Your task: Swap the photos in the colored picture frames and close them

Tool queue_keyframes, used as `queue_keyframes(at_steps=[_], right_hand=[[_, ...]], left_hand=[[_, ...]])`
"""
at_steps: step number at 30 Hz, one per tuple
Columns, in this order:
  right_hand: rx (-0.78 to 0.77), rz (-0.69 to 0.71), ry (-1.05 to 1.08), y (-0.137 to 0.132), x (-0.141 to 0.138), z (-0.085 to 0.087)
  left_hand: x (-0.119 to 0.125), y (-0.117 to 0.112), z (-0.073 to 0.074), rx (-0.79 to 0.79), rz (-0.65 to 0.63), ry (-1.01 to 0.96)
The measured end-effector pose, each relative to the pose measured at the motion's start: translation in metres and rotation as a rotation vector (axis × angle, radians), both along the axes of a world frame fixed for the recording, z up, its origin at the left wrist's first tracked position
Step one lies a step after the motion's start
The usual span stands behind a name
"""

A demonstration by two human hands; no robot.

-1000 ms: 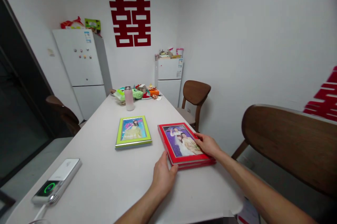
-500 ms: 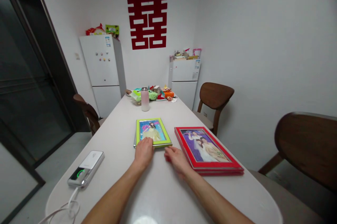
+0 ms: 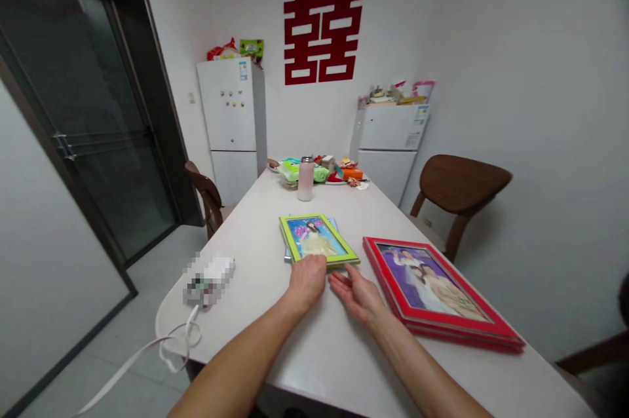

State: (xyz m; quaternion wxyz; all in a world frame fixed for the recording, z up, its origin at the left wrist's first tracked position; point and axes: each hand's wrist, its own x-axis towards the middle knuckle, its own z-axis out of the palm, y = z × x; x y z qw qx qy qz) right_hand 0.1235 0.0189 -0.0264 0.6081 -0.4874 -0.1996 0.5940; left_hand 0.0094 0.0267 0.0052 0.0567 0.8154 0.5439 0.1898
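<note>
A green picture frame (image 3: 317, 238) lies on the white table (image 3: 275, 221), stacked on a blue-edged frame beneath it. My left hand (image 3: 308, 279) grips the green frame's near edge, fingers curled over it. My right hand (image 3: 358, 291) rests palm up just right of that edge, fingers stretched out and touching the frame's near right corner. A stack of red picture frames (image 3: 437, 291) with a wedding photo lies to the right of my right hand.
A pixelated device (image 3: 209, 279) with a white cable lies at the table's left edge. A pink bottle (image 3: 305, 179) and snacks stand at the far end. Brown chairs (image 3: 457, 189) stand right and left. Two white fridges (image 3: 233, 118) line the back wall beside a dark glass door.
Both hands left the red frames and moved left to the green frame. The green frame has shifted off the one beneath it, and the view has panned left.
</note>
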Motion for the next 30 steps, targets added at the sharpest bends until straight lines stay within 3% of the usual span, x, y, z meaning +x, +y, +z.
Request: queue_keyframes(at_steps=[7,13,16,20,24,27,30], right_hand=[[0.043,-0.02,0.024,0.006,-0.021,0.013],[0.247,-0.087,-0.066,-0.024,-0.023,0.038],[0.378,-0.022,-0.297,-0.052,-0.015,0.054],[0.58,0.052,-0.965,-0.097,0.002,0.068],[0.94,0.124,-1.452,-0.13,0.013,0.052],[1.109,0.215,-1.628,-0.139,0.013,0.028],[1.191,0.228,-1.747,-0.139,0.005,0.005]], left_hand=[[-0.003,-0.013,0.01,-0.066,-0.007,-0.239],[-0.008,-0.034,0.026,-0.107,-0.024,-0.563],[-0.012,-0.047,0.035,-0.136,-0.035,-0.754],[-0.023,-0.071,0.05,-0.227,-0.075,-1.06],[-0.039,-0.093,0.056,-0.503,-0.173,-1.52],[-0.05,-0.098,0.042,-0.61,-0.218,-1.546],[-0.058,-0.094,0.019,-0.606,-0.165,-1.401]])
